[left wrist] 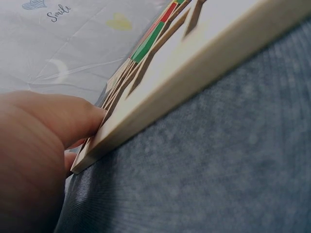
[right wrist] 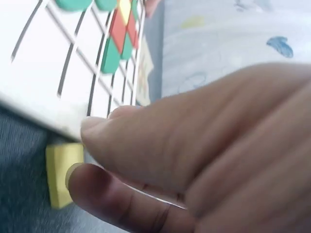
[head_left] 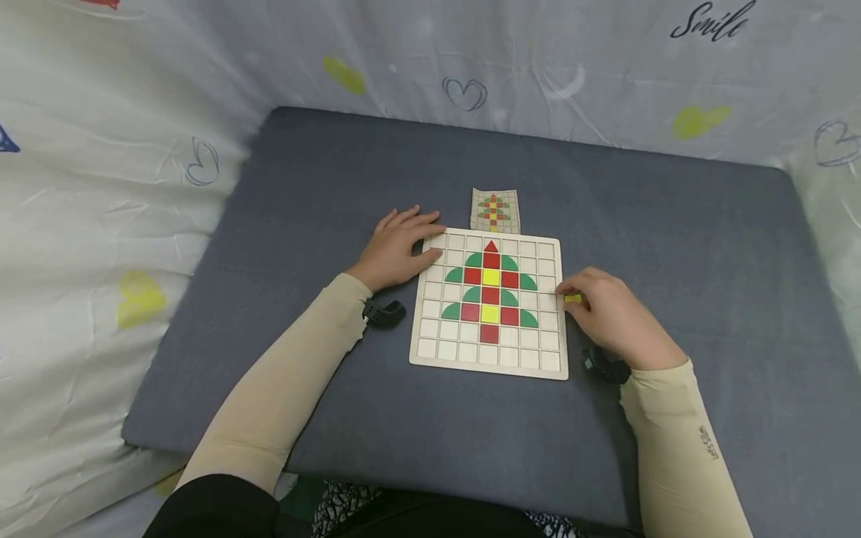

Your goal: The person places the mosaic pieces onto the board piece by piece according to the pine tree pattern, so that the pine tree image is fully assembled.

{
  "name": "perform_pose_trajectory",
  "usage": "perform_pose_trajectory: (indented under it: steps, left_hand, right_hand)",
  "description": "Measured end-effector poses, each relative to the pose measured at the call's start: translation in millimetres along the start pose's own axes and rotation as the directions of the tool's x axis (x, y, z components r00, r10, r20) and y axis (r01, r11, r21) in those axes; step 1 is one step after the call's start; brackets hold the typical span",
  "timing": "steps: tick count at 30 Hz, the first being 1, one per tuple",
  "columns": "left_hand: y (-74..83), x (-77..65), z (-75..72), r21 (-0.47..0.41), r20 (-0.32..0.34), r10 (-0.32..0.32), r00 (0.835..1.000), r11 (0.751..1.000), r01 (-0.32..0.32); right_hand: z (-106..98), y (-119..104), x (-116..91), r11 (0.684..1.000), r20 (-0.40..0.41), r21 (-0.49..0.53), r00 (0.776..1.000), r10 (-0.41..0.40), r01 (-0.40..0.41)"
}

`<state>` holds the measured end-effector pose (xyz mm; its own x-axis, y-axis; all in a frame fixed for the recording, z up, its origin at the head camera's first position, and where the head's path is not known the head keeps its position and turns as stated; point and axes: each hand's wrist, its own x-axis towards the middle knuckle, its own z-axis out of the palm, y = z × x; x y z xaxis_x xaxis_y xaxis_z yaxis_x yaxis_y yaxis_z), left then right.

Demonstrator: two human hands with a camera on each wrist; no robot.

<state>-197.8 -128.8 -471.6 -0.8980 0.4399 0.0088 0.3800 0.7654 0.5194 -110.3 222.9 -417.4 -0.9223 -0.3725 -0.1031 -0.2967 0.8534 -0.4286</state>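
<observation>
A light wooden grid board (head_left: 457,357) lies on the table, with red, yellow and green pieces set in its cells in a tree shape. My left hand (head_left: 397,250) rests on its upper left corner, with the thumb over the rim and the fingers spread past the top edge. At the right edge, the curled fingers of my right hand (head_left: 605,310) hold a small yellow block (right wrist: 60,174). One fingertip (right wrist: 80,177) presses its side in the right wrist view, while another digit touches the board's rim. The hand partly hides the block in the head view.
A small pattern card (head_left: 494,209) showing the same tree lies just beyond the board's top edge. Dark grey cloth covers the table (head_left: 363,418). A white printed curtain (head_left: 403,67) hangs behind and at the sides.
</observation>
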Motion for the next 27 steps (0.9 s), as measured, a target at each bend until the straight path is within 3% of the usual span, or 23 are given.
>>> perform_pose_trajectory:
  steps: [13, 27]
  left_hand:
    - [0.3, -0.2, -0.1, 0.0, 0.003, 0.002, 1.0, 1.0, -0.002]
    - [1.0, -0.7, -1.0, 0.001, 0.005, -0.006, 1.0, 1.0, 0.006]
  right_hand:
    - [4, 13, -5, 0.995, 0.038, -0.008, 0.995, 0.097, -0.096]
    - [1, 16, -11, 0.995, 0.049, 0.035, 0.994, 0.095, -0.097]
